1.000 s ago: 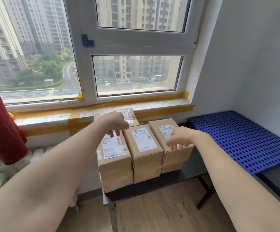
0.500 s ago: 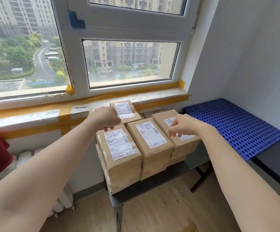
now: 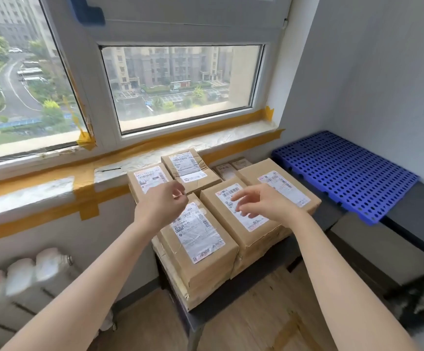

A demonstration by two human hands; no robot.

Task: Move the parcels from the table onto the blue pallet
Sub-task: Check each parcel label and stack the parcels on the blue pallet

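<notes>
Neither grip holds anything: left hand (image 3: 161, 206) and right hand (image 3: 264, 202) hover loose-fingered over parcels (image 3: 241, 211)

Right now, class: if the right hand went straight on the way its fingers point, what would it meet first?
The right hand points leftward and slightly down over the middle parcel. Most likely its fingertips would meet that parcel's white label first, though its height above the box is hard to judge.

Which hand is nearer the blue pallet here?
Right. The right hand hovers over the middle front parcel, on the side toward the blue pallet. The left hand is farther off, above the left front parcel.
</notes>
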